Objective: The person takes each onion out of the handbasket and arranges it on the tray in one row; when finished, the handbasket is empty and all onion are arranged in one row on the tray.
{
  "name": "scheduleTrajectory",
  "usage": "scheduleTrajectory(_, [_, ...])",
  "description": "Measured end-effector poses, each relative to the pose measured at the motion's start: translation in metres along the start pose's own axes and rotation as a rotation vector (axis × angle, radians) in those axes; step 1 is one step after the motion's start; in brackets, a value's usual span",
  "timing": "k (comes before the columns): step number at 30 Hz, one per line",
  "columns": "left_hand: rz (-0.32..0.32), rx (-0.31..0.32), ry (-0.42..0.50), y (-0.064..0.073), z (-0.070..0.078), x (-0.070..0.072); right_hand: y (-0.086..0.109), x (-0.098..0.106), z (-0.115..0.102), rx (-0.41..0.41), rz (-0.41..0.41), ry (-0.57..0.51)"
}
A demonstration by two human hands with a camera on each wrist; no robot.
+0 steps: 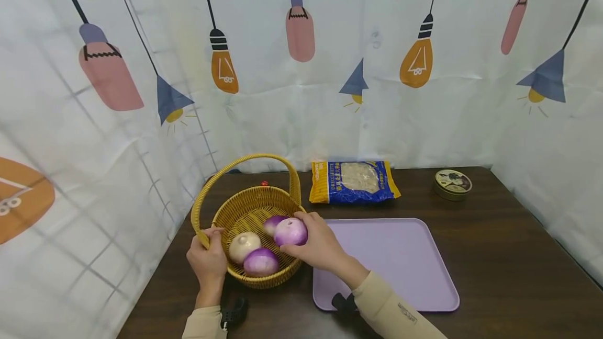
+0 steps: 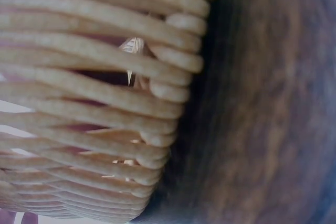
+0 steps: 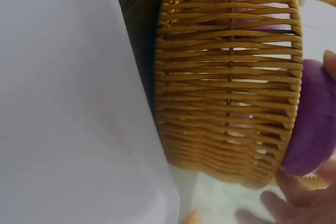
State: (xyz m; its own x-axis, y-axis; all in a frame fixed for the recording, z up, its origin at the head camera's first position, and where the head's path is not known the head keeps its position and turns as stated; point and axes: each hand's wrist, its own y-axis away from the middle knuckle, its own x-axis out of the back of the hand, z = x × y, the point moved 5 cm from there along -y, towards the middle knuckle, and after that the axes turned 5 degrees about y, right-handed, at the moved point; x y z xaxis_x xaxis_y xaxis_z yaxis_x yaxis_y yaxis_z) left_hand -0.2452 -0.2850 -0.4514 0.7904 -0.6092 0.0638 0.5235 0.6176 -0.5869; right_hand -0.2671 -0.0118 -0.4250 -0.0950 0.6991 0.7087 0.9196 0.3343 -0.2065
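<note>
Left hand (image 1: pixel 207 260): grips the round yellow-brown woven basket (image 1: pixel 256 207) where its arched handle meets the left rim, probably to steady it.
Right hand (image 1: pixel 319 242): holds a round purple-and-white onion (image 1: pixel 289 232) at the basket's right rim, thumb and fingers spread around its sides, likely because the smooth, curved skin could slip from a narrower hold.
Basket: upright on the dark brown wooden worktop (image 1: pixel 499 255); its sloping wall seems to keep the three other onions (image 1: pixel 260 262) gathered inside.
Tray: a flat lilac rectangular tray (image 1: pixel 386 260), just right of the basket, seemingly placed within the right hand's easy reach.
Back edge: a blue-and-yellow pasta packet (image 1: pixel 355 182) and a round lidded tin (image 1: pixel 452 184), apparently out of the hands' way.
</note>
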Motion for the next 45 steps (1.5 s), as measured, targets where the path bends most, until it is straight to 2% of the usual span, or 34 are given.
scheduleTrajectory(4, [0.0, 0.001, 0.007, 0.0, 0.001, -0.001, 0.005, 0.011, 0.003, 0.027, 0.043, -0.101])
scheduleTrajectory(10, [0.001, -0.003, 0.012, -0.001, 0.003, -0.001, 0.009, 0.025, 0.014, 0.029, 0.098, -0.169])
scheduleTrajectory(18, [-0.006, 0.007, 0.005, -0.001, 0.003, -0.001, 0.012, 0.031, 0.028, -0.007, 0.079, -0.203])
scheduleTrajectory(24, [-0.011, 0.003, -0.002, 0.0, 0.003, -0.002, 0.015, 0.039, 0.033, -0.04, 0.02, -0.157])
scheduleTrajectory(30, [-0.012, 0.008, -0.003, 0.0, 0.002, -0.001, 0.015, 0.044, 0.036, -0.025, -0.027, -0.119])
scheduleTrajectory(36, [-0.009, 0.009, -0.005, 0.001, 0.001, -0.001, 0.013, 0.048, 0.047, -0.028, -0.004, -0.13])
scheduleTrajectory(45, [-0.005, -0.001, -0.01, 0.001, 0.002, 0.0, 0.011, 0.057, 0.07, -0.137, 0.053, -0.115])
